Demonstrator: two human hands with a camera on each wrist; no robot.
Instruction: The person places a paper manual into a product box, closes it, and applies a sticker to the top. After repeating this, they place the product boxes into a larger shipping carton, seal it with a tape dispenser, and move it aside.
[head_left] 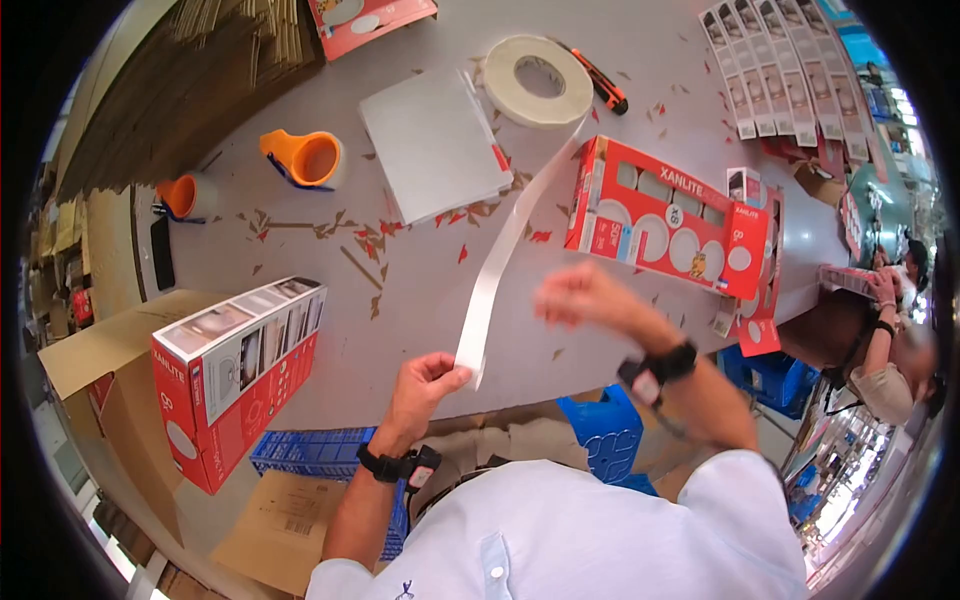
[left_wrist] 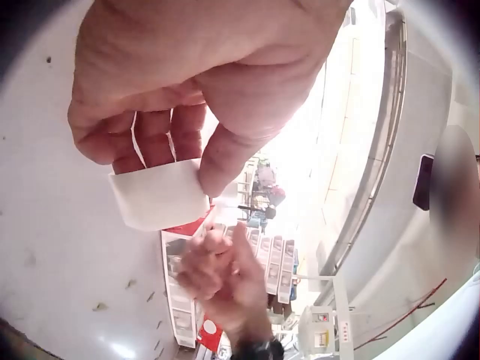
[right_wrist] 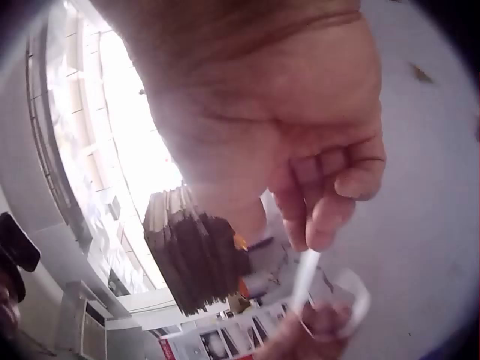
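My left hand (head_left: 420, 395) pinches the loose end of a white tape strip (head_left: 487, 285) between thumb and fingers, near the table's front edge. From there the strip runs up to a large white tape roll (head_left: 503, 90) lying flat on the table. In the left wrist view the held tape end (left_wrist: 161, 199) bends over below the fingertips. My right hand (head_left: 590, 300), blurred, hovers right of the strip and in front of a red lamp box (head_left: 640, 228). Its fingers (right_wrist: 360, 180) are loosely curled, and nothing shows in its grasp.
An orange-black utility knife (head_left: 608, 92) lies by the roll. White sheets (head_left: 430, 145) and two orange tape dispensers (head_left: 305, 158) are to the left. Another red box (head_left: 240, 380) stands front left beside an open carton (head_left: 135, 440). Scraps litter the table. A person (head_left: 890, 370) sits at right.
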